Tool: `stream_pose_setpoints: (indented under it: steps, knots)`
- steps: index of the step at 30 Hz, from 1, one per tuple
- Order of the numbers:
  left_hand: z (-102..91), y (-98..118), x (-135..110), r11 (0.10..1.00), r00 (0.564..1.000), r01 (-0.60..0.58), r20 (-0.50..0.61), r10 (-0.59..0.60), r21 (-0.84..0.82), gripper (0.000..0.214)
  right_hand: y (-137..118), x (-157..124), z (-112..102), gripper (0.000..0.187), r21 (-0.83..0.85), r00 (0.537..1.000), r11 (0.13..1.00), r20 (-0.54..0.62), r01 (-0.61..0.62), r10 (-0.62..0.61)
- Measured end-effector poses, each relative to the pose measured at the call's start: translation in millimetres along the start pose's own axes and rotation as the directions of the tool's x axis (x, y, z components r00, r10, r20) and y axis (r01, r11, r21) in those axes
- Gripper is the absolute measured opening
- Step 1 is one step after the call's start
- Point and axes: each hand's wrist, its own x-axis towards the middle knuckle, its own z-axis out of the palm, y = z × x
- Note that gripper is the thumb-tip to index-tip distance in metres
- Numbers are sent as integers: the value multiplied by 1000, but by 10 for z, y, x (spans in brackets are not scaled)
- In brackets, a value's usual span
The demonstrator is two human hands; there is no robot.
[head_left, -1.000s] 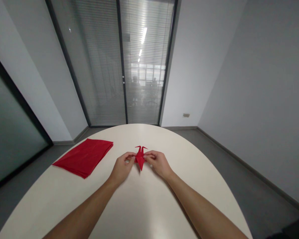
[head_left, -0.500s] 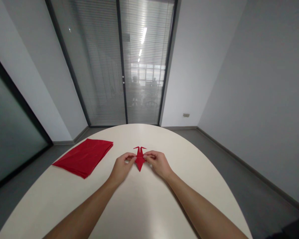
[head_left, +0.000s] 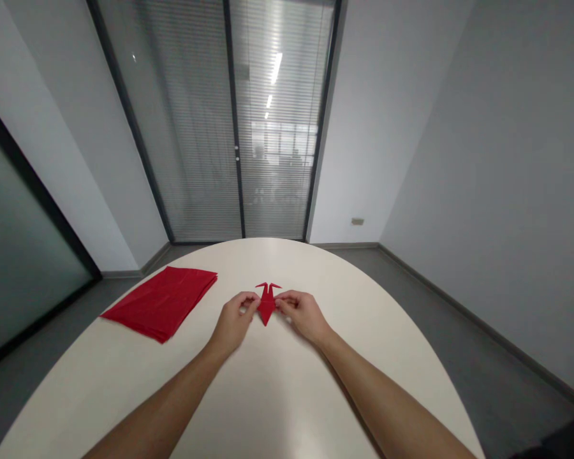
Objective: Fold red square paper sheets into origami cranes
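Between my two hands is a small folded red paper figure [head_left: 266,307], pointed at its near end. Two narrow prongs rise from its far end, their tips bent outward to either side. My left hand [head_left: 234,319] pinches its left edge between thumb and fingers. On the opposite edge, my right hand [head_left: 306,313] is closed in a similar pinch. The fingertips cover part of both side edges. Whether the figure touches the tabletop or is held just above it, I cannot tell.
A stack of red paper sheets [head_left: 165,303] lies on the left of the round white table [head_left: 277,395], reaching its left edge. Beyond the table stand a glass partition with blinds [head_left: 277,172] and pale walls. A dark object [head_left: 567,440] shows at the lower right.
The red paper figure has shifted very slightly left, and its near point sits a little farther away. Both hands keep their pinch on it. The paper stack has not moved.
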Motion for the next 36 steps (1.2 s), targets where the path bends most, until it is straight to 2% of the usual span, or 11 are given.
stream_pose_setpoints:
  steps: [6,14,22,29,36]
  knots:
    - [9,12,5,998,997,-62,-38,63,11,22,-63,-19,-15,23,-102,1000,995,-18,20,-22]
    - [17,29,-8,998,999,-46,-26,47,39,22,-59,-18,-10,19,-117,999,993,-23,23,-26]
    - [9,45,-20,991,994,-113,4,113,71,17,-34,-19,-3,20,-94,999,995,-4,43,-44]
    - [6,109,-47,983,988,-153,44,149,102,11,-70,-32,-19,16,-230,989,963,13,143,-144]
    - [-13,143,-61,965,975,-208,116,190,161,12,-120,-59,-1,12,-239,985,956,54,170,-162]
